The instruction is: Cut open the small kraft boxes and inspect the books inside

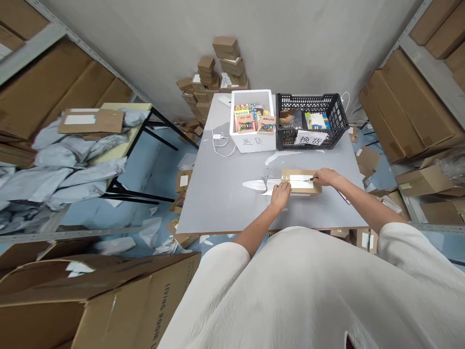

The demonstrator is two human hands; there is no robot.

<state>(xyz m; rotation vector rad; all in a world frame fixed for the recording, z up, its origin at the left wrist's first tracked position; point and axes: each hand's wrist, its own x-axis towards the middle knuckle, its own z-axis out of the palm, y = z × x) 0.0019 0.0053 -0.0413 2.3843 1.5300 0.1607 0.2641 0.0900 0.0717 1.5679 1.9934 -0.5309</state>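
A small brown cardboard box [301, 190] with a white label [301, 181] lies on the grey table in front of me. My left hand [281, 195] grips its left end, fingers over the edge where clear tape shows. In my closed right hand [326, 177] is a thin utility knife [311, 179], pointing left across the label. Whether the blade touches the box I cannot tell. Torn white plastic wrapping [256, 185] sticks out to the left of the box. A phone-like edge [343, 197] shows beneath my right forearm.
At the table's [218, 203] back stand a white foam box [254, 140] of books and a black crate [312, 140] with books. A white cable [225, 150] lies left of them. Grey parcels [72, 155] cover a side table. Cartons [138, 300] and paper scraps surround the table.
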